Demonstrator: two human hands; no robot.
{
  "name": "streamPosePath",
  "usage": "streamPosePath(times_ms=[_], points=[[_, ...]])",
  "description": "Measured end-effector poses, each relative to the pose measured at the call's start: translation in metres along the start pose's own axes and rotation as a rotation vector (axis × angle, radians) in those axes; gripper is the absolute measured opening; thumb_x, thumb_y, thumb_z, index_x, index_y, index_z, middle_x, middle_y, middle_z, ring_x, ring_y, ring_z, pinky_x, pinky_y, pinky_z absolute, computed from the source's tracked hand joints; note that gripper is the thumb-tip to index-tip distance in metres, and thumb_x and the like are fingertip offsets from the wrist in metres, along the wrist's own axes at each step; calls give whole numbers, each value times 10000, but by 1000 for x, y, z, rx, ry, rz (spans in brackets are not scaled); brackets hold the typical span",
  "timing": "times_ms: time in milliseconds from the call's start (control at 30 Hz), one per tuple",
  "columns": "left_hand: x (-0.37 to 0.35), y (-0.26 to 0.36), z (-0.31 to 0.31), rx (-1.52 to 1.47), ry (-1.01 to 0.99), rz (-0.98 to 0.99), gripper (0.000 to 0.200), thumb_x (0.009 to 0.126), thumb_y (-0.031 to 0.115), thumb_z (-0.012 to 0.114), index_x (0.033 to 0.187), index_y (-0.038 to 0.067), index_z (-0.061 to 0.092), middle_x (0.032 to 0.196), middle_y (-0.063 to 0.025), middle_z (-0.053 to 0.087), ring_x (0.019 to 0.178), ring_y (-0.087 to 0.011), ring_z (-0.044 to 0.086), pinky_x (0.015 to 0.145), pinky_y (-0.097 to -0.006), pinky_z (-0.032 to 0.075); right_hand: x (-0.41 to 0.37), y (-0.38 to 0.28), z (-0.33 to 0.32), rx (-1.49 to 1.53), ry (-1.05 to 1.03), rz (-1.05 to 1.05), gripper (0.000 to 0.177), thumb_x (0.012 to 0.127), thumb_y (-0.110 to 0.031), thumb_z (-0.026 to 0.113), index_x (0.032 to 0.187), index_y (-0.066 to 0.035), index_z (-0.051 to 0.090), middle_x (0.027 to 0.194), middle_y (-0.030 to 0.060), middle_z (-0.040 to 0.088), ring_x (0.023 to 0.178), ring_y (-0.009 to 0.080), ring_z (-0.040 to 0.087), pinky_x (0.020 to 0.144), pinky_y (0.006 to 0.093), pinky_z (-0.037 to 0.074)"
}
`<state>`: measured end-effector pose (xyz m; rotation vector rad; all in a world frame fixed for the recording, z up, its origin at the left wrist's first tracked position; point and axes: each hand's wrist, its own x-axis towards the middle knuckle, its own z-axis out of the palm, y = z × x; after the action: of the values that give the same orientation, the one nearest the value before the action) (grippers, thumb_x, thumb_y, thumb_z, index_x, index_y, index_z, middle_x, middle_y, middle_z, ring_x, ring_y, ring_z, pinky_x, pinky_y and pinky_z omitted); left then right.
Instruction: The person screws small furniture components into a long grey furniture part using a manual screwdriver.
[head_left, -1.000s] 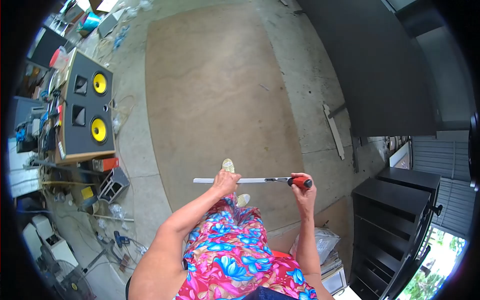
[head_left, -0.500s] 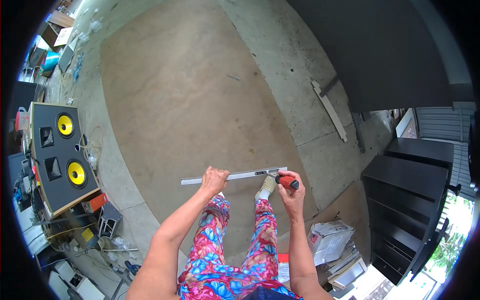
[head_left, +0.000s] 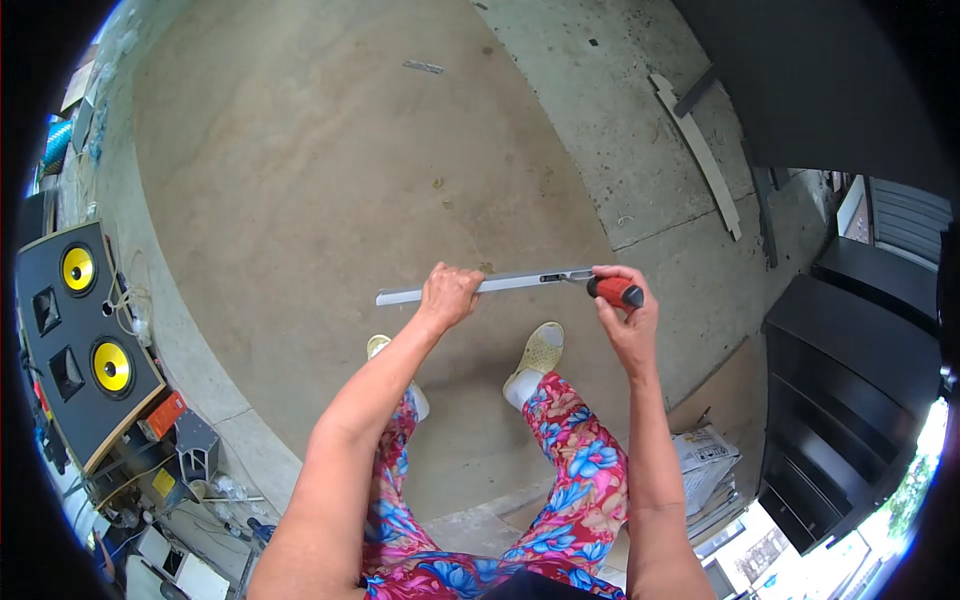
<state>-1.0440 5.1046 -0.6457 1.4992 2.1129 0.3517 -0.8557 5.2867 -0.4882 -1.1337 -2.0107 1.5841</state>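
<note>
A long, thin metal drawer slide (head_left: 520, 282) is held out level in front of me, over the brown board on the floor. My left hand (head_left: 450, 296) wraps round it left of its middle, and its pale left end sticks out past my fist. Toward the right end is a dark slotted part. A screwdriver (head_left: 613, 290) with a red and black handle is in my right hand (head_left: 632, 318); its shank points left to that dark part. The fingertips of this hand are right at the slide's right end.
A speaker cabinet (head_left: 78, 330) with yellow cones stands at the left, cables beside it. Black cabinets (head_left: 850, 370) stand at the right, with a wrapped bundle (head_left: 705, 460) near them. A pale strip (head_left: 705, 165) and a small metal piece (head_left: 424, 67) lie on the floor.
Both hands, with the slide and the screwdriver, have moved up and to the right in view. My feet are wider apart, and the view has shifted over the floor.
</note>
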Motion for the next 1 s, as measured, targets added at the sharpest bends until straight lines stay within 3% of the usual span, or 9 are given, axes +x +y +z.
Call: streamPosePath(times_ms=[200, 300, 367, 533, 833, 1000], points=[[51, -20, 47, -6, 23, 22, 173, 731, 193, 695, 893, 139, 665, 819, -59, 689, 822, -233, 653, 768, -393, 454, 45, 64, -13, 111, -49, -9, 321, 771, 70, 594, 1084, -1, 585, 1071, 67, 623, 974, 128, 598, 876, 276, 477], [68, -35, 67, -23, 102, 60, 117, 706, 178, 693, 794, 127, 636, 776, -50, 678, 784, -238, 659, 764, -391, 464, 63, 95, -14, 135, -29, -37, 296, 786, 47, 588, 1077, -2, 585, 1048, 64, 628, 962, 122, 595, 868, 271, 474], [77, -48, 76, -4, 87, 70, 144, 707, 187, 696, 831, 130, 651, 790, -60, 682, 797, -246, 660, 772, -394, 464, 73, 110, -15, 115, -48, -60, 288, 790, 34, 587, 1075, -3, 585, 1045, 64, 630, 959, 120, 592, 862, 267, 472], [96, -61, 83, 15, 37, 64, 240, 752, 245, 696, 971, 148, 683, 837, -90, 694, 835, -269, 661, 797, -413, 462, 107, 120, -12, 29, -108, -146, 241, 785, -1, 618, 1024, -17, 608, 957, 35, 651, 866, 99, 599, 782, 260, 490], [102, -51, 98, 48, 35, -28, 232, 764, 223, 710, 967, 122, 665, 909, -70, 680, 915, -258, 644, 811, -406, 471, 104, 110, 13, -47, -145, -168, 184, 783, -28, 645, 964, -54, 621, 884, 0, 641, 804, 73, 585, 724, 245, 500], [98, -48, 111, 101, 139, -22, 233, 742, 204, 724, 953, 132, 659, 917, -56, 670, 915, -251, 633, 768, -410, 465, 89, 104, 9, -127, -92, -133, 225, 768, -90, 731, 957, -49, 617, 881, 24, 632, 780, 101, 590, 706, 260, 503]])
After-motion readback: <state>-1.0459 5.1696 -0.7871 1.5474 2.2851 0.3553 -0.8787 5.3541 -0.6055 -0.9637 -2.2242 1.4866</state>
